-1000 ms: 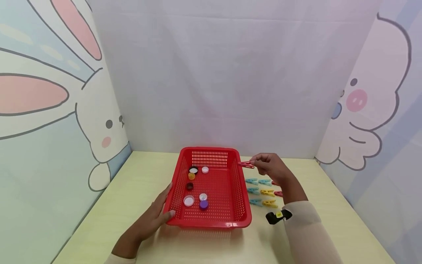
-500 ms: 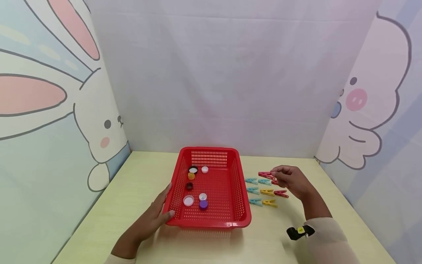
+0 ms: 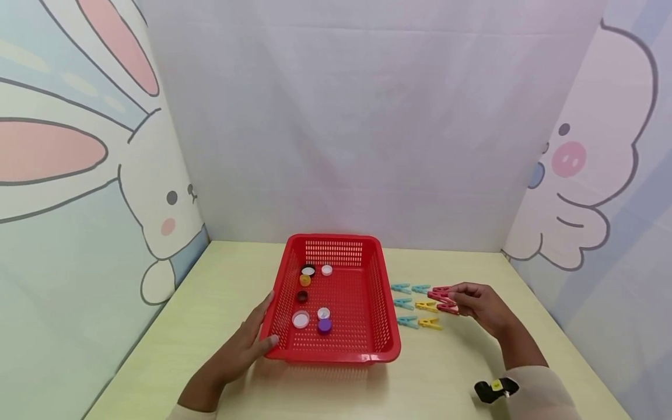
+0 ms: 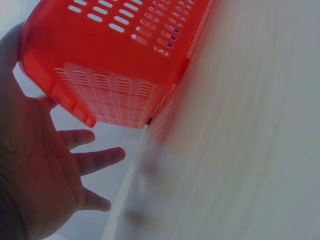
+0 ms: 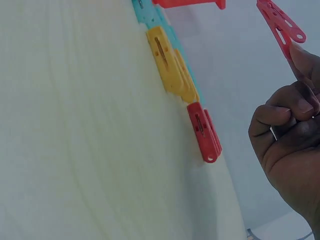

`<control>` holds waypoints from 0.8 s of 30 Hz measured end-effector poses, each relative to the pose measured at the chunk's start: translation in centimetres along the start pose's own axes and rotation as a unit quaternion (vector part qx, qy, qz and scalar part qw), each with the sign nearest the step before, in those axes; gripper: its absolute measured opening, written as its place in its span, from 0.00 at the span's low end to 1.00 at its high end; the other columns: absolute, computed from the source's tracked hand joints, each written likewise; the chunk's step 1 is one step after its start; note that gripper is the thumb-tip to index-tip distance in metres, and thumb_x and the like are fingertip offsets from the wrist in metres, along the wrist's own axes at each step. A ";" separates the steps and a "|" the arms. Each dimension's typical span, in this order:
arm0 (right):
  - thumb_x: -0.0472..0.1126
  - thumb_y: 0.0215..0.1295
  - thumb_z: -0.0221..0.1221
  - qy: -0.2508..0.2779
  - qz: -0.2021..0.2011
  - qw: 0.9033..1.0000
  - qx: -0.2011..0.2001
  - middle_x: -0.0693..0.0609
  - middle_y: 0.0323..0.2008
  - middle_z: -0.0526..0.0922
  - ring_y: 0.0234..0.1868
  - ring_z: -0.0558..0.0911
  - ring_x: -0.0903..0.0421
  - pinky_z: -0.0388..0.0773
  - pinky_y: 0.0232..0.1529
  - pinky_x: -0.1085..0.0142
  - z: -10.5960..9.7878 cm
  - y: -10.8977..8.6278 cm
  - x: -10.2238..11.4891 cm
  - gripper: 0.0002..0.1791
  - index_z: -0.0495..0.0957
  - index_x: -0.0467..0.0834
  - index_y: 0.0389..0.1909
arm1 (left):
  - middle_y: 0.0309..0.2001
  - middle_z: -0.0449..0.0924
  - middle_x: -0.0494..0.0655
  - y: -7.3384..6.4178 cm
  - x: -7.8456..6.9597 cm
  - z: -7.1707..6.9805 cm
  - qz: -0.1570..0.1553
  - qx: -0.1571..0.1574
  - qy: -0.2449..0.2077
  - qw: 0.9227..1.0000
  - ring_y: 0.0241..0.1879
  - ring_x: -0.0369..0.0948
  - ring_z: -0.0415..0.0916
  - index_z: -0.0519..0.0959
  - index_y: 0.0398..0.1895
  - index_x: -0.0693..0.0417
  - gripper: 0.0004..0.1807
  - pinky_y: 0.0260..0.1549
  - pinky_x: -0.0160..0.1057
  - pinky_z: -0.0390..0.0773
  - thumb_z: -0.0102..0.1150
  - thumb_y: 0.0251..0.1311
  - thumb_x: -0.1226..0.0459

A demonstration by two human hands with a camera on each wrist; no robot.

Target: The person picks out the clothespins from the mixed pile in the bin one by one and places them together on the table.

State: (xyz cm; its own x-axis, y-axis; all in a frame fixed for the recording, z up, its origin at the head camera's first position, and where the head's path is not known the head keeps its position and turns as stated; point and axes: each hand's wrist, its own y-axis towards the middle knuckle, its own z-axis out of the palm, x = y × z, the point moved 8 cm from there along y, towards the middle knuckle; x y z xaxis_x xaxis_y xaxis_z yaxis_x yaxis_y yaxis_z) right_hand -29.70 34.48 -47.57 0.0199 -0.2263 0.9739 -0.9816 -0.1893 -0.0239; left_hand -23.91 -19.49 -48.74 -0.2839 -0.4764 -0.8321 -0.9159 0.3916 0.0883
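Observation:
My right hand (image 3: 485,306) pinches a red clothespin (image 3: 440,297) between thumb and fingertips, above the clothespins at the basket's right; the right wrist view shows it raised off the table. Another red clothespin (image 3: 448,308) lies just below it, and a third is partly covered behind it. My left hand (image 3: 244,344) rests against the left rim of a red plastic basket (image 3: 336,356), thumb over the front-left corner. In the left wrist view its other fingers (image 4: 100,161) are straight and spread. Inside the basket lie several bottle caps, including a purple cap (image 3: 324,326) and a dark brown cap (image 3: 302,296).
Right of the basket, several blue clothespins (image 3: 403,303) and two yellow clothespins (image 3: 430,323) lie in rows on the pale yellow table (image 3: 446,373). A grey-white curtain (image 3: 357,128) hangs behind. Cartoon-printed panels (image 3: 588,192) stand at both sides.
My right hand has carried the red clothespin from the basket's right rim rightward, then down to the other red clothespins. The left hand and basket have stayed put.

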 end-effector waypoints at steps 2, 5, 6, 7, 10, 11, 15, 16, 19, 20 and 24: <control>0.39 0.84 0.59 -0.002 0.006 1.000 -0.005 0.58 0.32 0.80 0.31 0.75 0.59 0.80 0.36 0.64 -0.3 -0.3 -0.4 0.12 0.87 0.35 0.51 | 0.87 0.52 0.58 0.0 -0.2 -0.1 0.007 0.000 0.002 1.000 0.79 0.64 0.60 0.41 0.92 0.37 0.54 0.56 0.52 0.91 0.62 0.71 0.46; 0.40 0.84 0.59 -0.007 0.016 1.000 -0.008 0.57 0.32 0.80 0.31 0.74 0.58 0.77 0.35 0.62 -0.5 -0.8 -0.9 0.13 0.86 0.33 0.52 | 0.87 0.51 0.59 0.0 -0.4 -0.1 0.010 0.003 0.002 1.000 0.79 0.64 0.60 0.40 0.92 0.37 0.55 0.55 0.52 0.91 0.62 0.70 0.46; 0.40 0.84 0.58 -0.007 0.019 1.000 -0.008 0.57 0.33 0.80 0.31 0.74 0.58 0.76 0.35 0.61 -0.6 -0.9 -1.0 0.14 0.85 0.33 0.52 | 0.87 0.51 0.59 0.0 -0.4 -0.1 0.011 0.003 0.002 1.000 0.79 0.64 0.61 0.40 0.92 0.37 0.55 0.55 0.52 0.91 0.62 0.70 0.46; 0.40 0.84 0.58 -0.007 0.021 1.000 -0.010 0.56 0.34 0.81 0.31 0.74 0.58 0.76 0.34 0.61 -0.7 -1.0 -1.1 0.14 0.85 0.32 0.52 | 0.87 0.51 0.59 0.0 -0.4 -0.1 0.011 0.003 0.002 1.000 0.79 0.64 0.61 0.40 0.92 0.37 0.55 0.55 0.52 0.91 0.62 0.70 0.46; 0.40 0.84 0.59 -0.008 0.023 1.000 -0.014 0.55 0.36 0.82 0.31 0.74 0.57 0.76 0.34 0.62 -0.8 -1.3 -1.3 0.15 0.84 0.31 0.54 | 0.87 0.52 0.59 0.0 -0.4 -0.2 0.013 0.001 0.004 1.000 0.79 0.63 0.61 0.40 0.92 0.38 0.54 0.56 0.53 0.91 0.61 0.71 0.47; 0.40 0.84 0.59 -0.009 0.024 1.000 -0.015 0.55 0.35 0.81 0.31 0.74 0.57 0.76 0.34 0.62 -0.8 -1.3 -1.4 0.15 0.84 0.30 0.54 | 0.87 0.52 0.59 0.0 -0.4 -0.2 0.014 0.000 0.005 1.000 0.79 0.63 0.62 0.40 0.92 0.39 0.54 0.57 0.53 0.91 0.61 0.71 0.47; 0.40 0.83 0.60 -0.010 0.031 0.999 -0.017 0.56 0.32 0.79 0.31 0.74 0.57 0.77 0.34 0.62 -1.0 -1.5 -1.7 0.14 0.85 0.31 0.53 | 0.87 0.52 0.58 -0.1 -0.4 -0.3 0.010 -0.001 0.004 1.000 0.79 0.63 0.62 0.40 0.92 0.39 0.55 0.57 0.53 0.91 0.61 0.71 0.47; 0.40 0.83 0.60 -0.010 0.034 0.999 -0.017 0.57 0.31 0.78 0.31 0.74 0.57 0.77 0.34 0.62 -1.0 -1.6 -1.9 0.14 0.85 0.32 0.53 | 0.87 0.52 0.58 -0.1 -0.4 -0.3 0.009 -0.001 0.003 1.000 0.79 0.63 0.63 0.40 0.92 0.40 0.55 0.56 0.52 0.91 0.61 0.71 0.46; 0.40 0.82 0.61 -0.005 0.042 0.999 -0.022 0.57 0.31 0.78 0.31 0.75 0.57 0.77 0.35 0.63 -1.2 -1.8 -2.4 0.12 0.87 0.35 0.52 | 0.87 0.52 0.59 -0.1 -0.6 -0.3 0.008 0.001 0.003 1.000 0.79 0.63 0.62 0.40 0.92 0.40 0.55 0.56 0.52 0.91 0.62 0.70 0.46; 0.40 0.83 0.61 -0.007 0.044 0.999 -0.022 0.57 0.31 0.79 0.31 0.75 0.57 0.78 0.35 0.63 -1.2 -1.8 -2.6 0.12 0.87 0.36 0.52 | 0.87 0.52 0.59 -0.1 -0.6 -0.3 0.008 0.002 0.002 1.000 0.79 0.63 0.62 0.40 0.92 0.40 0.55 0.56 0.53 0.91 0.62 0.70 0.46; 0.41 0.82 0.62 -0.015 0.052 0.998 -0.036 0.56 0.32 0.80 0.31 0.76 0.57 0.79 0.34 0.63 -1.6 -2.3 -3.2 0.12 0.87 0.36 0.51 | 0.86 0.53 0.60 0.0 -0.7 -0.2 0.010 0.004 0.000 1.000 0.78 0.62 0.63 0.40 0.92 0.41 0.55 0.56 0.53 0.91 0.61 0.71 0.46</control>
State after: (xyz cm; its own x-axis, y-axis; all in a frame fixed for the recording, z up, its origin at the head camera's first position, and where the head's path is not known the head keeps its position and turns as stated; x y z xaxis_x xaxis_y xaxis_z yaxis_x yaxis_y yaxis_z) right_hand -27.84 37.16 -50.30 -0.0778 -0.2692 0.9599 -0.9898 -0.0941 -0.1066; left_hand -23.72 -19.32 -48.06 -0.3030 -0.4686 -0.8298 -0.9073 0.4083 0.1008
